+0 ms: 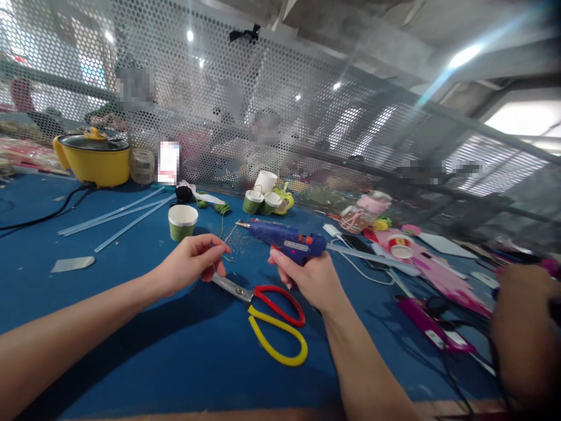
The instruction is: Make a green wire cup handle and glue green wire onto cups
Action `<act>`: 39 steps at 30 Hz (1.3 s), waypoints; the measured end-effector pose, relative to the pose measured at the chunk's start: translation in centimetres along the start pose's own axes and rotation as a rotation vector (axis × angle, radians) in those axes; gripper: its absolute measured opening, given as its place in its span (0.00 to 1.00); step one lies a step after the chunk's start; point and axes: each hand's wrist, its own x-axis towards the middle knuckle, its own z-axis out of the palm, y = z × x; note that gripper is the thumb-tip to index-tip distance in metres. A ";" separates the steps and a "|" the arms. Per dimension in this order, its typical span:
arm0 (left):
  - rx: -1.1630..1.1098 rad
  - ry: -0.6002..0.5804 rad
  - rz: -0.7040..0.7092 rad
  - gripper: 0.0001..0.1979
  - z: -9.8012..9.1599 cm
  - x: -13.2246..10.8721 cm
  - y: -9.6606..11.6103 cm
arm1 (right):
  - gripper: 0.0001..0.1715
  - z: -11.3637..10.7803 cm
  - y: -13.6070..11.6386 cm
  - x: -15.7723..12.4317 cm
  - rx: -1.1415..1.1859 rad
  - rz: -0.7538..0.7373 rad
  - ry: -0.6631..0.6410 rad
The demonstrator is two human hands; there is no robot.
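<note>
My right hand is wrapped around a blue hot glue gun, whose nozzle points left. A clear glue stick sticks out of its back. With fingertips pinched, my left hand holds what looks like a thin strand just below the nozzle. Below both hands lie large scissors with one red and one yellow handle. Behind my left hand stands a white cup with a green lower part. Green yarn lies beyond it, one end trailing toward my fingers.
Several glue sticks lie at left, near a yellow electric pot. Small green-and-white cups stand by the perforated screen. On the right are a purple power strip, cables, a phone and another person's blurred arm.
</note>
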 end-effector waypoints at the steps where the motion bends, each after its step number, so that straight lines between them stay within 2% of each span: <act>1: -0.001 0.002 0.000 0.13 0.0 0.0 0.0 | 0.16 0.0 0.0 0.0 -0.004 -0.002 -0.010; 9: -0.034 -0.002 0.001 0.12 -0.1 0.0 0.0 | 0.15 -0.2 0.0 0.2 -0.008 0.008 -0.054; 14: -0.102 -0.011 -0.039 0.12 -0.1 0.1 -0.4 | 0.13 -0.3 0.2 0.2 0.052 -0.011 -0.039; 20: -0.193 -0.085 -0.092 0.11 -0.1 0.1 -0.6 | 0.14 -0.1 0.5 0.2 0.087 -0.005 -0.152; 24: -0.291 -0.065 -0.051 0.10 -0.5 0.1 -0.1 | 0.13 -0.5 1.1 0.9 0.223 0.016 -0.110; 27: -0.322 0.003 0.015 0.09 -0.9 0.4 0.0 | 0.12 -1.0 2.3 1.9 0.245 0.119 -0.064; 29: -0.232 0.060 0.035 0.09 -1.2 0.5 -0.2 | 0.11 -1.3 3.4 2.7 0.173 0.230 0.017; 32: 0.135 0.110 0.092 0.09 -1.3 0.7 -0.9 | 0.08 -1.8 5.3 4.0 0.113 0.308 0.098; 36: 0.730 -0.021 0.193 0.09 -0.8 1.0 -2.2 | 0.16 -1.9 7.2 4.8 0.032 0.398 0.050; 39: 1.053 -0.140 0.268 0.11 -0.2 1.3 -3.1 | 0.19 -1.6 7.9 5.0 -0.065 0.460 -0.019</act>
